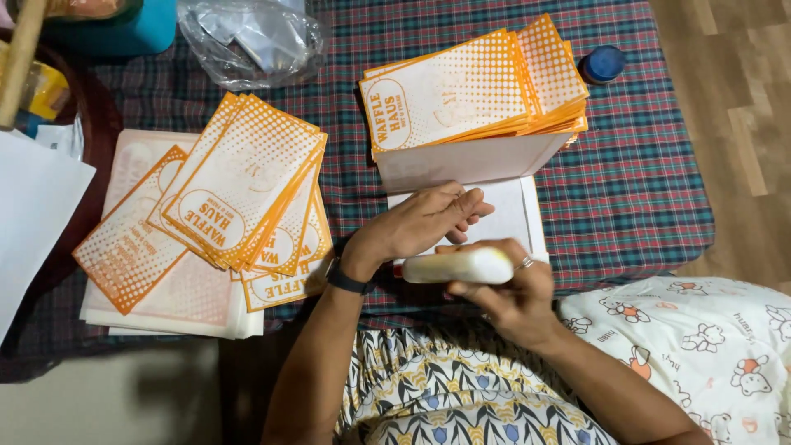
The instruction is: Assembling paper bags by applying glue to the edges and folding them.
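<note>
My left hand [424,221] lies flat on a white paper sheet [515,210] at the near edge of the checked tablecloth [651,189], fingers together and pressing down. Just below it, my right hand [515,297] grips a white glue bottle [457,266] held sideways, its nozzle end pointing left. A ring shows on a finger of the right hand, and a dark watch sits on the left wrist. Behind the sheet lies a stack of orange-and-white printed paper bags [461,91] with a white flap folded over its front edge.
A fanned pile of the same orange-and-white bags [239,189] lies at the left on white sheets. A crumpled clear plastic bag [251,37] sits at the back, a blue bottle cap [603,63] at the back right. Wooden floor shows at right; a printed cushion lies by my right arm.
</note>
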